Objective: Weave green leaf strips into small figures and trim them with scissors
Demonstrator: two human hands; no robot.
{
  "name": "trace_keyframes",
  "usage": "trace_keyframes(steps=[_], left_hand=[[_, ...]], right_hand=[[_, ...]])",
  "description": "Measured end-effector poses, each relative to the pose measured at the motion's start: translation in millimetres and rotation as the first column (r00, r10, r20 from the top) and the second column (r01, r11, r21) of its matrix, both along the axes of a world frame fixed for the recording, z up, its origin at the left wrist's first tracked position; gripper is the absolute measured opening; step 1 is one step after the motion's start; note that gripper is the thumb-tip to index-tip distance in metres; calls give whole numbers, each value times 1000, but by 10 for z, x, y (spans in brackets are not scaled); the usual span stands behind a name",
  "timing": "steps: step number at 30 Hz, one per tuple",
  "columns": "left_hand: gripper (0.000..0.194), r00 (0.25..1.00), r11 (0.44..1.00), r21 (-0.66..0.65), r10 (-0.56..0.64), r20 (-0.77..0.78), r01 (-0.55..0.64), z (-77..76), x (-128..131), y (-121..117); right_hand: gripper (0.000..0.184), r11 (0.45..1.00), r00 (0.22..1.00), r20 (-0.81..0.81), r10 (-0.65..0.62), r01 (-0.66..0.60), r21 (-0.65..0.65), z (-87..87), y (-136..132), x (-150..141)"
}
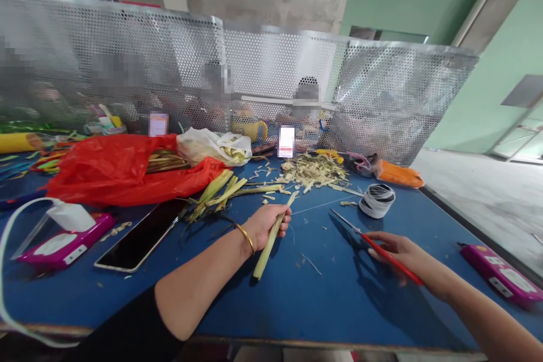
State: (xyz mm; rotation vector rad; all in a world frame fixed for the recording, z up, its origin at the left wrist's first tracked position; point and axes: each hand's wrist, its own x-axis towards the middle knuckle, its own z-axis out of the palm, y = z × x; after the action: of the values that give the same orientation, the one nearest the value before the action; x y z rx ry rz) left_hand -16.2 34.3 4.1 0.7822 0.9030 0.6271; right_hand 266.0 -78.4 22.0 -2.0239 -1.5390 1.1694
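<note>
Gripping the pale green stalk over the blue table, my left hand has its fingers clamped round it, probably to stop the layers loosening. A thread runs from there towards the white roll, set nearby, I suppose, to feed freely. My right hand's fingers close about the red-handled scissors, points facing away.

Shiny metal scissor blades, matt fibrous stalk, glossy plastic red bag
</note>
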Motion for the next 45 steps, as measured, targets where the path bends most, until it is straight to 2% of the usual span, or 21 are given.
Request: trace_keyframes(steps=[2, 4, 7, 11, 16, 19, 21, 23, 26, 29, 32, 33, 35, 37, 39, 42, 45], left_hand=[[22, 1000, 1000, 1, -1, -3, 1, 6, 0, -3], [22, 1000, 1000, 6, -1, -6, 1, 8, -2, -5], [20, 1000, 1000, 13, 3, -10, -3, 4, -4, -6], [19, 1000, 1000, 24, 0, -11, 0, -4, -3, -10], [18, 1000, 1000, 30, -6, -20, 7, 6, 3, -32], [20, 1000, 999, 32, -6, -23, 7, 29, -4, -32], [21, 1000, 999, 40, -1, -20, 1, 53, -19, -19], [22, 1000, 998, 59, 15, -14, -14, 80, -42, 1], [22, 999, 995, 92, 45, -10, -44, 108, -74, 32], [20, 998, 993, 104, 60, -19, -58, 106, -82, 47], [19, 998, 994, 96, 59, -35, -55, 84, -68, 46], [19, 998, 994, 94, 56, -41, -52, 77, -63, 43], [19, 997, 995, 93, 50, -51, -45, 67, -54, 37], [19, 997, 995, 94, 43, -59, -38, 65, -49, 32], [19, 997, 995, 94, 35, -64, -28, 69, -46, 25], [20, 997, 996, 91, 25, -66, -19, 82, -41, 13], [20, 998, 996, 86, 18, -61, -12, 95, -35, 1]], right_hand=[[69, 1000, 981, -191, -3, 3, -2, 31, -78, -14], [67, 1000, 940, -341, 11, -7, 12, 77, -131, -41], [56, 1000, 906, -422, 18, -26, -12, 153, -139, -101], [49, 999, 926, -377, 26, -41, -31, 192, -22, -218], [46, 998, 969, -245, -34, 44, 35, 63, 210, -343], [44, 984, 995, -45, 88, -79, 163, -23, 299, -364], [42, 954, 978, 135, 157, -186, 234, -52, 304, -371], [40, 927, 918, 352, 181, -279, 249, -57, 260, -391], [41, 885, 731, 643, 228, -431, 176, -17, 140, -465], [45, 870, 543, 798, 263, -490, 47, 91, 70, -558], [28, 870, 424, 853, 305, -489, -68, 235, 199, -592], [24, 863, 400, 864, 307, -499, -76, 271, 295, -581], [18, 880, 361, 918, 164, -475, 30, 292, 535, -528], [26, 895, 334, 940, 76, -438, 83, 240, 783, -449], [29, 898, 309, 949, 60, -431, 84, 137, 978, -370], [26, 887, 284, 956, 80, -457, 62, -23, 1113, -281], [24, 876, 269, 961, 63, -476, 76, -97, 1100, -229]])
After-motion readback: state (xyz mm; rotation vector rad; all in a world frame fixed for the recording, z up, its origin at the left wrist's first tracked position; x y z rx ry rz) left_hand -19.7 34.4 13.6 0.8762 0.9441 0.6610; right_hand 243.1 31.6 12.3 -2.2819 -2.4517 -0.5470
